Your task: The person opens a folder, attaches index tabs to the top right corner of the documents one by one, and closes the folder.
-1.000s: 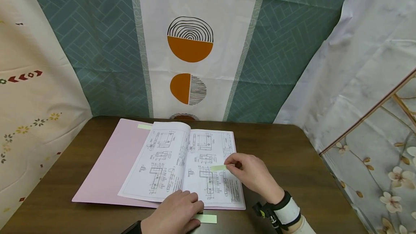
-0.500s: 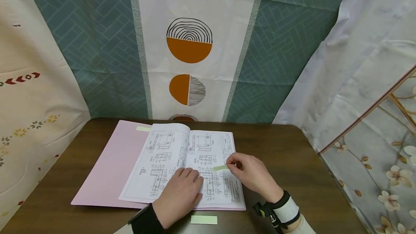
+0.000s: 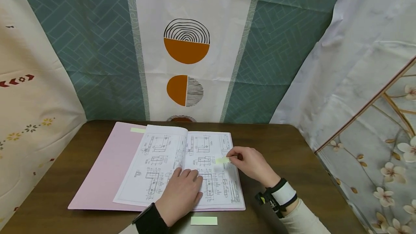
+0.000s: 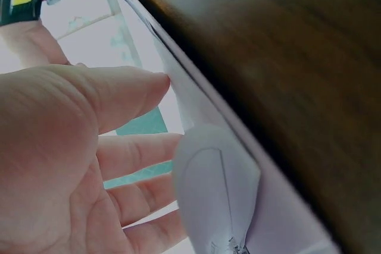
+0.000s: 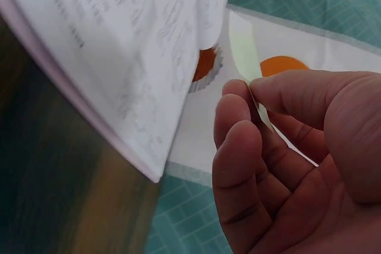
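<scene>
A pink-covered booklet (image 3: 94,176) lies spread on the table, its white pages (image 3: 208,143) printed with technical drawings. My left hand (image 3: 182,190) rests with extended fingers on the pages near the fold. In the left wrist view its fingertips meet the curved paper (image 4: 217,188). Over the right page, my right hand (image 3: 251,163) pinches a pale green sticky note (image 3: 222,160) between thumb and index finger. The right wrist view shows that note (image 5: 243,46) standing up from the pinch, its lower end passing between the fingers.
A second green sticky note (image 3: 204,221) lies on the brown table (image 3: 276,147) in front of the booklet. Another green strip (image 3: 138,130) shows at the top of the pink cover. Patterned cloths (image 3: 266,46) hang behind and at both sides.
My left hand has left the green note at the table's front and moved up onto the pages. My right hand, still pinching its note, has shifted slightly up the page.
</scene>
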The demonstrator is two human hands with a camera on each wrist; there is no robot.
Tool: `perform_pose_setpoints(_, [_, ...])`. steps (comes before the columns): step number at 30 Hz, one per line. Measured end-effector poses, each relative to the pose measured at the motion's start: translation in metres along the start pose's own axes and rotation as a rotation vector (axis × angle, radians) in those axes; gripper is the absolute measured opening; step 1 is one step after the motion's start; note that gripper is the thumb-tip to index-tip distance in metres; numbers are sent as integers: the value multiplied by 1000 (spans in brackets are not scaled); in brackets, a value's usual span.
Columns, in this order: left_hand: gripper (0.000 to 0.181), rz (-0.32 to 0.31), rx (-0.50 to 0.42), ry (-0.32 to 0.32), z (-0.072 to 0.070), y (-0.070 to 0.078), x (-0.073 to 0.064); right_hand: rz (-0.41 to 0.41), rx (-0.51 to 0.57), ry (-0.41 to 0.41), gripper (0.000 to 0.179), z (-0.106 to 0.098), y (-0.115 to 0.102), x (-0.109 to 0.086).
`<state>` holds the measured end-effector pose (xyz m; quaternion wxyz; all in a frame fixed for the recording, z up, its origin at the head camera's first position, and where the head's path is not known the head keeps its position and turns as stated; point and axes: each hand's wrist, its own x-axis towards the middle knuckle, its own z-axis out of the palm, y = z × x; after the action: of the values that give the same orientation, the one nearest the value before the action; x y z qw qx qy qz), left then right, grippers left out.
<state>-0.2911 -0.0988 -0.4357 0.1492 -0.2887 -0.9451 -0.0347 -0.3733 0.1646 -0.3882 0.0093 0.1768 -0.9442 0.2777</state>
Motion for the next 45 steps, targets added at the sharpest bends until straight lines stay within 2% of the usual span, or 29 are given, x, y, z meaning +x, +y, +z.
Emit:
perform_pose_setpoints(7, [31, -8, -11, 24, 3, -2, -1, 24, 12, -19, 6, 2, 19, 15])
perform_pose_setpoints(14, [36, -13, -16, -9, 4, -2, 0, 41, 0, -32, 4, 1, 41, 36])
perform_pose_setpoints(20, [36, -15, -20, -11, 4, -2, 0, 87, 33, -57, 7, -4, 55, 56])
perform_pose_setpoints(29, [30, -8, -5, 11, 3, -2, 0, 120, 66, -51, 11, -6, 65, 80])
perform_pose_setpoints(36, [29, -17, -18, -4, 3, -2, 1, 167, 79, -61, 12, -4, 69, 92])
perform_pose_setpoints(45, [25, -11, -7, 0, 4, -2, 1, 177, 79, -35, 19, 1, 74, 106])
